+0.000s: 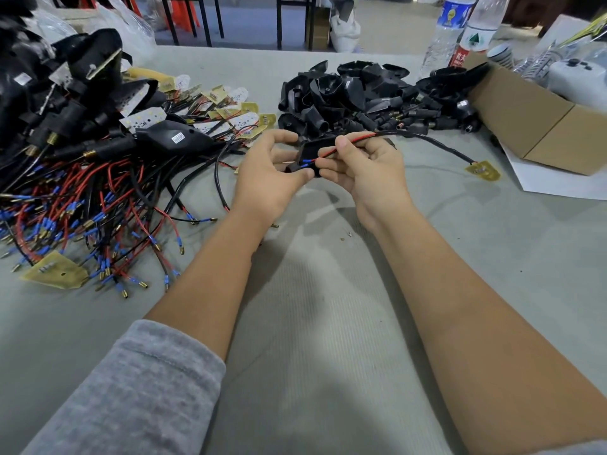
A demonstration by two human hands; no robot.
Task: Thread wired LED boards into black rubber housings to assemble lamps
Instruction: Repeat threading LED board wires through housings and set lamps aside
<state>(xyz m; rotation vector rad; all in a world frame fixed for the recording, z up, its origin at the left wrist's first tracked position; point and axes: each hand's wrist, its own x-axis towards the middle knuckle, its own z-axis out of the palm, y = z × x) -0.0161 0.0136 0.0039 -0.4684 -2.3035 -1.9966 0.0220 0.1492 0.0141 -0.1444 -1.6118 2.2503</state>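
Note:
My left hand (pixel 267 172) grips a black rubber housing (pixel 310 149) above the middle of the grey table. My right hand (pixel 364 165) pinches the red and black wire (pixel 354 140) where its blue-sleeved ends enter the housing. The black cable (pixel 437 144) runs right from my fingers to a yellow LED board (pixel 484 170) lying on the table. Part of the housing is hidden behind my fingers.
A heap of wired LED boards (pixel 98 205) covers the left side, with finished black lamps (pixel 65 93) behind it. Loose black housings (pixel 354 93) lie piled at the back centre. A cardboard box (pixel 542 126) and two water bottles (pixel 460 31) stand at the right.

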